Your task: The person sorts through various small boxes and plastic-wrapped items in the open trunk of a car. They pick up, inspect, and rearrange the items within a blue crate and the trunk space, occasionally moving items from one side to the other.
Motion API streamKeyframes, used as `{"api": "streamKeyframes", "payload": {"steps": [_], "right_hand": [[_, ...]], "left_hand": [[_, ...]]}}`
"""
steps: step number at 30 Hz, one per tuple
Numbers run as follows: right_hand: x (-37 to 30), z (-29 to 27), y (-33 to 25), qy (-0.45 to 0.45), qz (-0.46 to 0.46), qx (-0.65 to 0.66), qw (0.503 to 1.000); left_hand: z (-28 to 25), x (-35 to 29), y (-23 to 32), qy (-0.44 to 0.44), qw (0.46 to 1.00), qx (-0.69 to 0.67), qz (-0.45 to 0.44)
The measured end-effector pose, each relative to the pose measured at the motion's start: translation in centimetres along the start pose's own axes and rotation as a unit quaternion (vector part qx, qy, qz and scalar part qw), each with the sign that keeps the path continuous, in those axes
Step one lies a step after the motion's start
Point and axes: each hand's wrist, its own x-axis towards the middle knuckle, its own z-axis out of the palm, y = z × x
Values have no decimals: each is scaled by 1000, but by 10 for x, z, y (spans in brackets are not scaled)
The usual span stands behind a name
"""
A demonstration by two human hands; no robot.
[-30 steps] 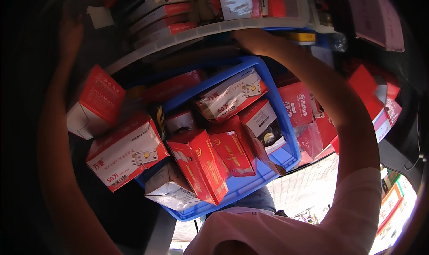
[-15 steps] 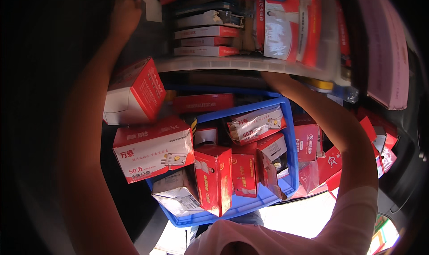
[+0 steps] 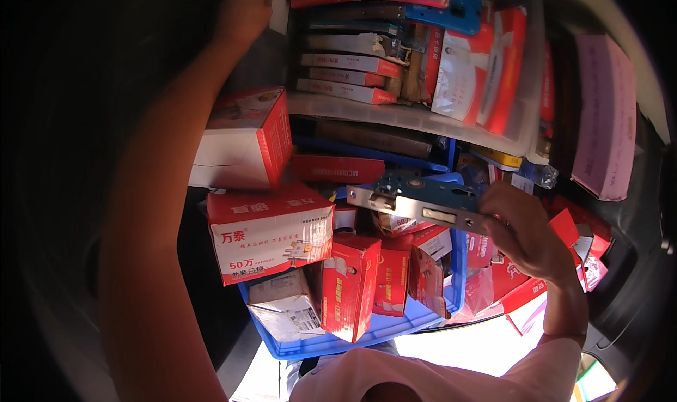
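Note:
A metal mortise lock body (image 3: pixel 423 204) with a silver faceplate and blue-grey case is held by its right end in my right hand (image 3: pixel 525 229), fingers closed round it. It hangs over a blue plastic crate (image 3: pixel 462 275) of red-and-white boxes. My left hand (image 3: pixel 245 14) reaches to the top edge, beside a pale label-like patch (image 3: pixel 279 10) left of a translucent bin (image 3: pixel 338 107). Its fingertips run into shadow and out of view, so its grip is unclear. The bin holds flat red-and-white boxes (image 3: pixel 349 77) and another blue lock part (image 3: pixel 451 10).
A large red-and-white box (image 3: pixel 271 236) overlaps the crate's left side, with another carton (image 3: pixel 243 144) behind it. A pink box (image 3: pixel 605 120) stands at the far right. Opened red packaging (image 3: pixel 522 278) lies right of the crate, near a dark side wall.
My right hand has come out from under the translucent bin's front edge, now holding the lock body above the crate. My left hand stays up beside the bin. The view has shifted slightly.

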Motion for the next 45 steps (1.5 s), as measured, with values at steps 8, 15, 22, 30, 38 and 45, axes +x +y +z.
{"api": "streamKeyframes", "payload": {"steps": [8,15,22,30,38,45], "right_hand": [[72,-42,-13,141,-73,55,986],[194,27,43,163,-222,-278,920],[233,74,72,145,-253,-396,871],[124,0,57,258,-75,-208,941],[-22,4,78,394,75,83,913],[110,-19,65,247,-186,-188,932]], "left_hand": [[6,1,4,17,1000,-21,12],[1,-3,8,44,999,-10,7],[1,-5,1,65,997,-14,27],[-3,-4,17,21,1000,-16,3],[16,14,-34,68,989,55,119],[8,13,-12,43,991,67,108]]}}
